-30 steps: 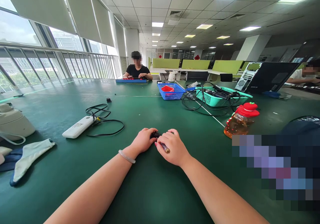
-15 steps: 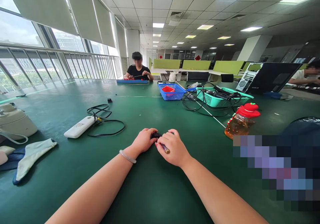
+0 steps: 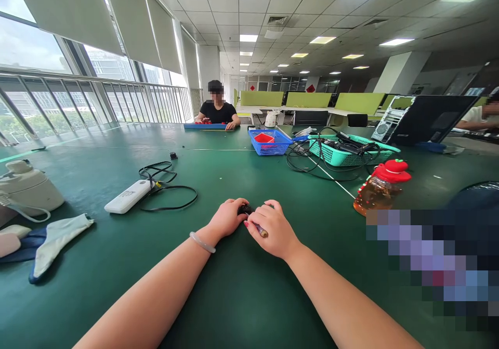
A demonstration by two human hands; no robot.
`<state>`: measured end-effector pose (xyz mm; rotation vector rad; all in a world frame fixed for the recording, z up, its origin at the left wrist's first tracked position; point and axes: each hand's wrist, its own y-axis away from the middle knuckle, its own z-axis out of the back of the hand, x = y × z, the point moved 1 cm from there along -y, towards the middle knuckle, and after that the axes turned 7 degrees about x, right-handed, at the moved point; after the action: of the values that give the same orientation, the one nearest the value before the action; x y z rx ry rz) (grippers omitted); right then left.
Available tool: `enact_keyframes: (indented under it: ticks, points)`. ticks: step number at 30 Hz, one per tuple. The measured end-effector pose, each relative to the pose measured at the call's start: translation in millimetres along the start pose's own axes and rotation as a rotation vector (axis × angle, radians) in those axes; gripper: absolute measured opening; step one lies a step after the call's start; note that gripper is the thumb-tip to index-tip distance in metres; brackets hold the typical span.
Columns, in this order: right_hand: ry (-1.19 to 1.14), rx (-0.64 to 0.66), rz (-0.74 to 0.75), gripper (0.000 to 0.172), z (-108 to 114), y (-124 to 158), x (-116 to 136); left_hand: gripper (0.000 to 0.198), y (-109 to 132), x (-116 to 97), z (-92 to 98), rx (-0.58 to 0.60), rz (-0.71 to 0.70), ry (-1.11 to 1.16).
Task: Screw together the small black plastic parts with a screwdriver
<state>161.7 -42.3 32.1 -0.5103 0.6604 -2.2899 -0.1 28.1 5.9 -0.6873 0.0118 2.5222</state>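
Observation:
My left hand [image 3: 228, 217] is closed round a small black object [image 3: 245, 209] on the green tabletop, its kind hidden by my fingers. Pinched in my right hand [image 3: 276, 230] is a slim tool with a rounded brownish handle end [image 3: 262, 231]. That handle points back toward me, while the tool's other end is hidden behind my fingers, close to the black object. Both hands are side by side, just right of the middle of the view.
Left of my hands lie a white power bank [image 3: 129, 196] with a black cable [image 3: 187, 202] and a white-and-blue cloth [image 3: 58, 240]. A red-lidded bottle [image 3: 380, 190] stands right. Farther off are a blue basket [image 3: 273, 149], a green basket [image 3: 339, 156] and a seated person [image 3: 218, 111].
The view has shifted slightly, moving everything a little to the right. My hands keep their grips. Across the table, the person has lowered a hand to the tabletop.

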Motion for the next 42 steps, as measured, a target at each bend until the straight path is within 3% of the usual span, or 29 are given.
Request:
enact_keyframes:
  ticks: [19,42]
  points:
    - [0.014,-0.058,0.053,0.027,4.6,1.4,1.0,0.035,-0.8,0.0,0.4,-0.014,-0.006,-0.020]
    - [0.086,-0.029,0.071,0.027,0.4,1.4,-0.1,0.036,0.1,-0.8,1.4,0.003,0.027,-0.016]
